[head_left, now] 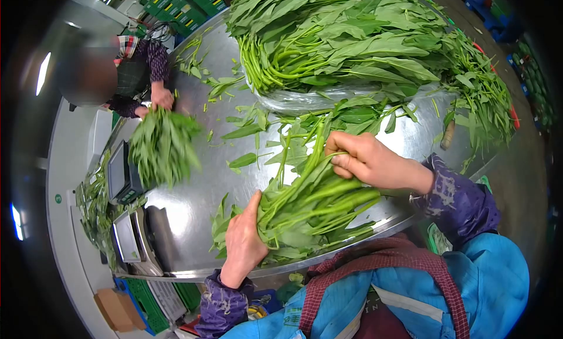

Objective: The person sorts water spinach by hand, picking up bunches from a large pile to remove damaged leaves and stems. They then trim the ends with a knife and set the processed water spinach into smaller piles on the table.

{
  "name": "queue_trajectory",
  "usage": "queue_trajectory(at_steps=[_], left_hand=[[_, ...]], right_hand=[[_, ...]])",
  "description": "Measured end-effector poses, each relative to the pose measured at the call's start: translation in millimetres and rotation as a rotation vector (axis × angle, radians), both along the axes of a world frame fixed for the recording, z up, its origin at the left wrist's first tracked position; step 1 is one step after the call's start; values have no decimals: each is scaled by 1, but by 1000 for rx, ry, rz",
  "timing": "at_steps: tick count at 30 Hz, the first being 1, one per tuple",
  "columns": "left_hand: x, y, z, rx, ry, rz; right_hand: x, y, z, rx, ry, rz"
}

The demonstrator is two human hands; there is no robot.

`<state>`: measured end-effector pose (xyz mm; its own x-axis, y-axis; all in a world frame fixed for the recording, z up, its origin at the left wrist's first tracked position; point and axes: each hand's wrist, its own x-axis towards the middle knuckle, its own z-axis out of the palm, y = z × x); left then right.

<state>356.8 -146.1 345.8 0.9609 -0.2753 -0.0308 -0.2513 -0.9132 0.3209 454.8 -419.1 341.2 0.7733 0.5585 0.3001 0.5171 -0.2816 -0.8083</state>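
A loose bunch of water spinach (316, 207) lies near the table's front edge, its thick pale stems pointing right. My left hand (245, 242) grips the bunch at its left end, thumb up along the side and the other fingers mostly hidden. At the bunch's upper right, my right hand (366, 160) is closed, thumb against curled fingers, pinching a thin water spinach stem. Behind both hands rises a big pile of water spinach (346, 40), partly resting on clear plastic wrap (316, 98).
Across the metal table (190, 216), a co-worker (138, 69) holds another bunch (164, 142). Two scales (132, 236) stand along the left edge, beside plastic-wrapped greens (91, 207). Loose leaves (243, 160) are scattered mid-table. Green crates (179, 10) are stacked behind.
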Motion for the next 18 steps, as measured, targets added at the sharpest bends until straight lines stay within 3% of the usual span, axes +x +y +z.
queue_trajectory(at_steps=[2,3,4,5,6,8,10,11,13,14,16,18], left_hand=[[-1,-1,3,8,6,-11],[-1,-2,4,-1,45,-25],[-2,-2,5,-10,82,-38],[-5,-3,7,-18,128,19],[-5,-2,7,-18,128,21],[-5,4,6,-109,246,168],[-6,13,3,-121,264,199],[-6,14,5,-123,253,219],[-6,16,3,-100,113,165],[-7,16,2,-95,117,168],[-4,16,3,-144,125,190],[-4,16,5,-110,171,230]], right_hand=[[4,-9,-2,178,455,141],[4,-15,-7,405,593,66],[12,-26,-3,506,603,-129],[24,-39,-5,770,642,-173],[37,-59,-6,817,677,-228],[56,-95,-19,520,631,-388],[64,-119,-53,-486,104,-504],[59,-114,-51,-486,104,-502],[36,-90,-44,-417,-519,-470],[27,-77,-35,-413,-514,-467],[10,-52,-9,-62,-173,-299],[-1,-32,3,-18,-231,-247]])
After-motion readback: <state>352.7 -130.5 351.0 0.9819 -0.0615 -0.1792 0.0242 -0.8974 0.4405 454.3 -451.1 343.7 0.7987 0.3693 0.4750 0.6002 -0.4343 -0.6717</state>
